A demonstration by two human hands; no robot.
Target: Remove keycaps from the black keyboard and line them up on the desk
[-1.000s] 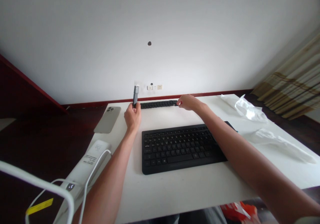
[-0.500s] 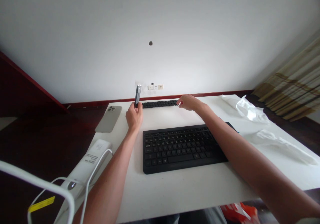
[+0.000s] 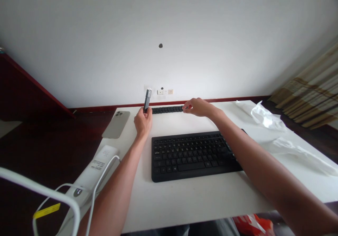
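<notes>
Upright in my left hand (image 3: 143, 122) is a slim dark tool with a silvery tip (image 3: 147, 99), gripped at its lower end. Along the table's far edge lies a row of small black pieces that look like keycaps (image 3: 167, 109). My right hand (image 3: 196, 107) is at the right end of that row, thumb and fingertips pinched together; a small dark piece seems to be between them, too small to make out. Nearer to me rests a black keyboard (image 3: 190, 155), its right end partly covered by my right forearm.
On the white table (image 3: 158, 201), a phone (image 3: 116, 124) lies at the left, with a white power strip (image 3: 97, 169) and white cables in front of it. Crumpled clear plastic bags (image 3: 268, 116) lie at the right. A red bag (image 3: 253, 225) shows below the near edge.
My right hand has moved a little left along the row of black pieces, with its fingers drawn together. The tool in my left hand leans slightly more to the right.
</notes>
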